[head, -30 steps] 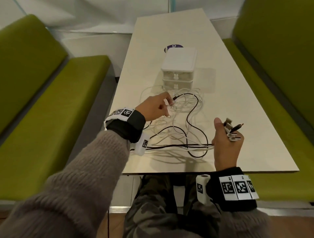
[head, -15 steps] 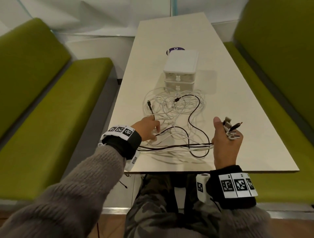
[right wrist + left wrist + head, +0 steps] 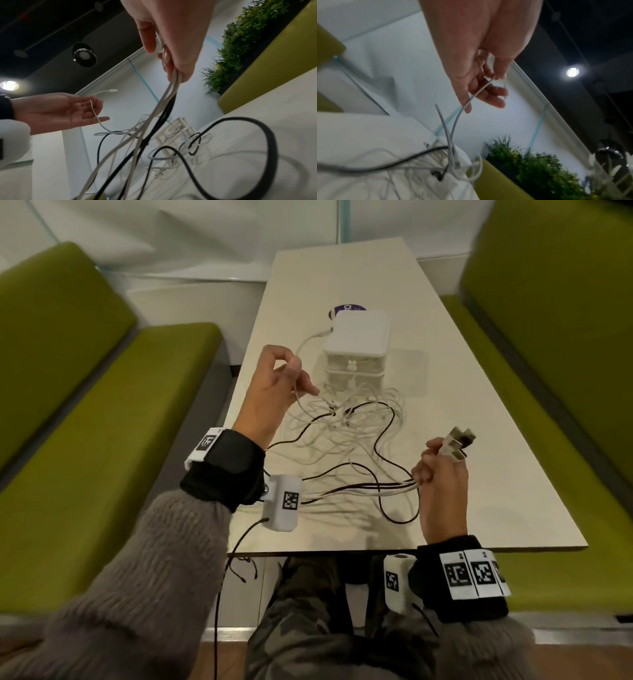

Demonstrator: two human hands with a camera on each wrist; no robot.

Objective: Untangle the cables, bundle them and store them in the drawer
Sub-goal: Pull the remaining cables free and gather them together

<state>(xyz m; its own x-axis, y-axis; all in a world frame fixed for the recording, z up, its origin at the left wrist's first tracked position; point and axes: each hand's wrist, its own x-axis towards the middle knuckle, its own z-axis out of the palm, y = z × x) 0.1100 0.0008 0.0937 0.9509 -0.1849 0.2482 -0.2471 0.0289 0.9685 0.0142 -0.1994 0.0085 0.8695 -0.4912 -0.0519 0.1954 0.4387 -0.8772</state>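
A tangle of white and black cables [image 3: 356,433] lies on the table in front of a small white two-drawer box [image 3: 358,344], both drawers closed. My left hand [image 3: 274,381] is raised above the table's left side and pinches one white cable [image 3: 477,93] between thumb and forefinger; its plug end [image 3: 323,332] curves up toward the box. My right hand [image 3: 442,470] grips a bundle of several cable ends, whose plugs [image 3: 459,443] stick out above the fist. The gathered strands [image 3: 164,108] run down from the fist to the tangle.
The beige table [image 3: 479,474] is narrow, with green benches on the left [image 3: 102,440] and right [image 3: 565,371]. A purple round sticker [image 3: 342,309] shows behind the box. A thin black wire [image 3: 222,577] hangs from my left wrist camera over the near edge.
My left hand has risen from low on the table near the front edge, lifting a white cable end up and away from the tangle. My right hand keeps its bundle, barely moved.
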